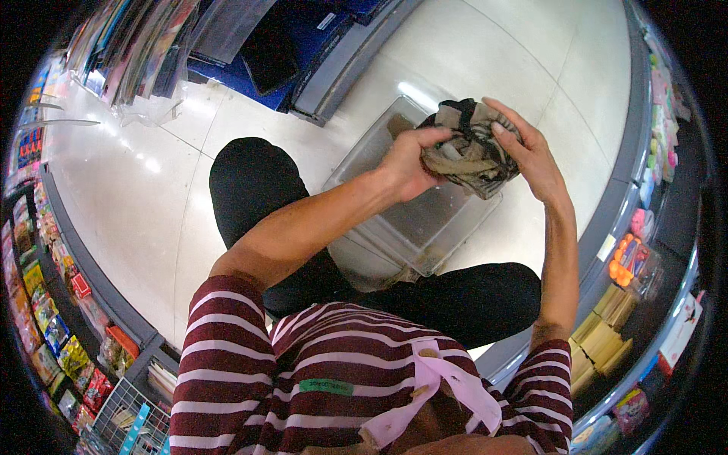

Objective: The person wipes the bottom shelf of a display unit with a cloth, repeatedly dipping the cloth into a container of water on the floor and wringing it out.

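Observation:
A bundled, crumpled piece of dark and beige patterned cloth (469, 151) is held between both hands above a clear plastic bin. My left hand (414, 162) grips its left side, thumb on top. My right hand (524, 145) holds its upper right side, with thumb and fingers bent against it. Under the cloth, the clear plastic bin (364, 149) stands on the tiled floor between my knees. A small brown patch shows at the bin's far end; the hands and cloth hide part of its inside.
Shelves of colourful packets (57, 330) curve along the left. A dark blue display base (318, 51) stands ahead, beside hanging plastic-sleeved sheets (136, 51). Along the right runs a shelf edge (611, 210) with yellowish paper stacks (603, 341) and orange items (624, 260). A wire basket (128, 412) is lower left.

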A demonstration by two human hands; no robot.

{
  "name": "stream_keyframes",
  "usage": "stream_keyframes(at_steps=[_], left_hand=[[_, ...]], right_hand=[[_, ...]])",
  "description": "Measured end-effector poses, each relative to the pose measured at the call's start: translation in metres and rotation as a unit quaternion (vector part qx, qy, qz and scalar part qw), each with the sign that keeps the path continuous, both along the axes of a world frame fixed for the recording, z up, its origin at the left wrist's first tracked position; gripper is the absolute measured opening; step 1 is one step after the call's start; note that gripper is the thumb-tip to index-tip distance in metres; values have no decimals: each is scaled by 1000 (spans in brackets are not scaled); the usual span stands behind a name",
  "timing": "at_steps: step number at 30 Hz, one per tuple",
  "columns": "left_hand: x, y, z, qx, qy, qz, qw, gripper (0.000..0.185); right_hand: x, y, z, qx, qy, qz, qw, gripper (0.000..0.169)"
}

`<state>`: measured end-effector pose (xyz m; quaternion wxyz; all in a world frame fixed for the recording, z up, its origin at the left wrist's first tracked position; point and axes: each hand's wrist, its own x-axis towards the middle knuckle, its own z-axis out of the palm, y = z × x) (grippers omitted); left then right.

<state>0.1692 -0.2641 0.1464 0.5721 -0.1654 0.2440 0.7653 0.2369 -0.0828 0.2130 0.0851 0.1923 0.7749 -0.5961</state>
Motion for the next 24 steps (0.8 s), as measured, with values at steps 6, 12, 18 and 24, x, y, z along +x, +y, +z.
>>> stream_keyframes(at_steps=[6,12,18,24], left_hand=[[-9,-3,23,-36,-81,-22,996,77],[11,-9,6,13,-28,-238,971,76],[20,-18,13,130,-83,-189,970,55],[26,-10,5,85,-22,-214,973,46]], right_hand=[[5,3,24,-123,-16,125,984,28],[-8,-16,12,-94,-111,249,958,27],[-11,-10,-10,37,-54,63,996,28],[-5,-11,-27,203,41,99,973,33]])
